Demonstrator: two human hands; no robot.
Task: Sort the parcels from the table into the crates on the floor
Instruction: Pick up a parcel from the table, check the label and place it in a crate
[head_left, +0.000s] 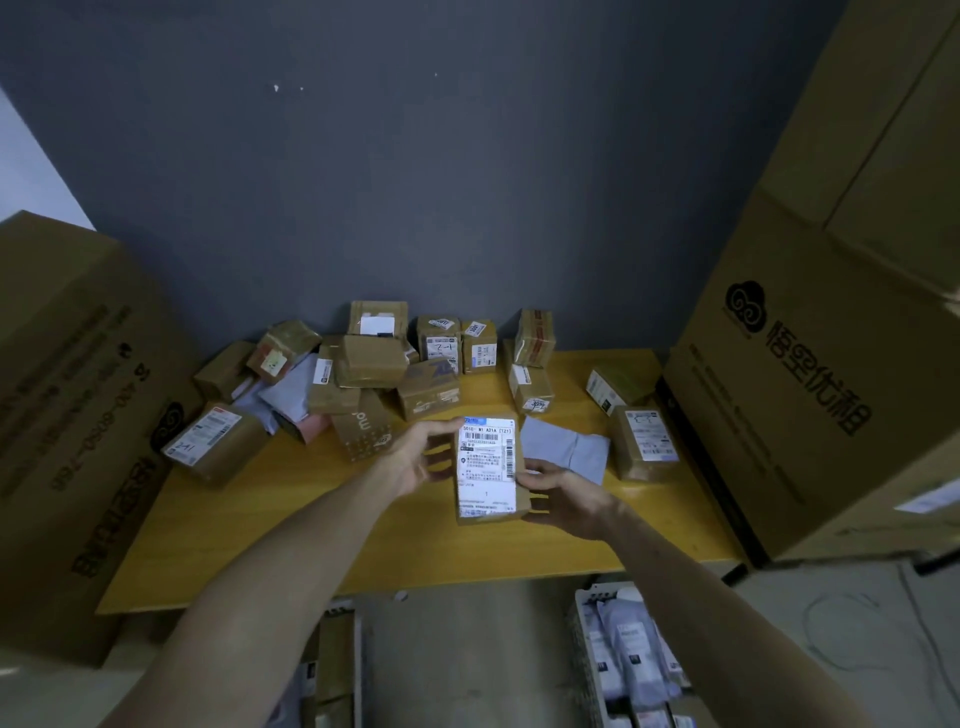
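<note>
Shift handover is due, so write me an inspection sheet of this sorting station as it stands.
Surface: yellow wooden table, near half bare.
Job's things: brown cardboard parcel with white shipping label held above the table; heap of brown taped boxes along the back edge; white plastic crate on the floor at right, holding grey bags; a second crate at left, partly seen.
Clutter: grey plastic mailer bag flat on the table.
Hands: left hand and right hand both grip the held parcel.
Cables: thin wires on the floor at right.
Surroundings: large printed cartons on both sides, dark grey wall behind.
</note>
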